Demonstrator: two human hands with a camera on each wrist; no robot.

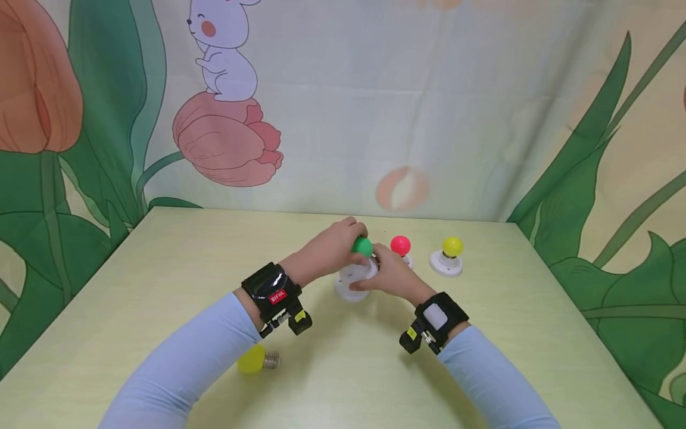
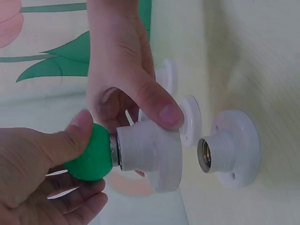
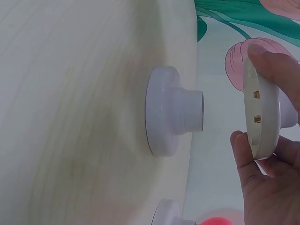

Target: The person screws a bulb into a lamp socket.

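My left hand [image 1: 333, 247] grips a round green light bulb [image 2: 91, 157] between thumb and fingers. The bulb's metal screw base sits at the mouth of a white lamp socket [image 2: 164, 159], with a strip of metal showing. Fingers and thumb of my right hand [image 1: 398, 275] hold that socket by its round flange, raised off the table. Its underside, with brass terminals, shows in the right wrist view. Below it a second white socket [image 3: 164, 112] stands on the table, its threaded mouth bare in the left wrist view.
To the right, a red bulb [image 1: 400, 245] and a yellow bulb [image 1: 452, 246] stand in white sockets. A larger yellow bulb [image 1: 249, 360] lies on its side near my left forearm. A printed curtain [image 1: 343, 119] hangs behind the pale table [image 1: 203, 250].
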